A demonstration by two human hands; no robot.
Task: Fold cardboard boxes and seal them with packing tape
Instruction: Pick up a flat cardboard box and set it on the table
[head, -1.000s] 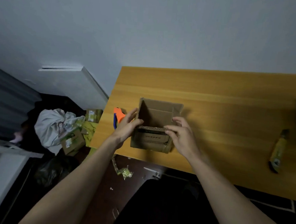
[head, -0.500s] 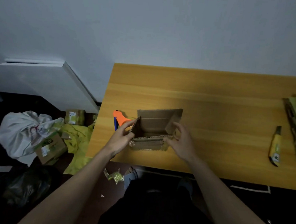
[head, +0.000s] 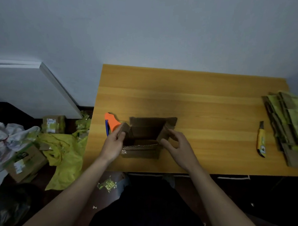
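**Side flaps in hand, box open on the worktop**

Nearest the person, the small cardboard box (head: 141,143) sits upright at the front edge of the wooden worktop (head: 205,102), its mouth open and its long axis running left to right between the two hands. The left hand (head: 113,144) pinches the left side flap (head: 124,128) between thumb and fingers. The right hand (head: 179,147) has curled fingers at the right side flap (head: 166,132); it seems to touch rather than grasp it, though the dim light makes this hard to judge. Each flap lies directly inward of its hand, so folding means pushing toward the middle. Just behind the left hand lies the orange tape dispenser (head: 111,122), nearer the left. Farther right rest a yellow utility knife (head: 261,142) and a stack of flattened cartons (head: 289,127).
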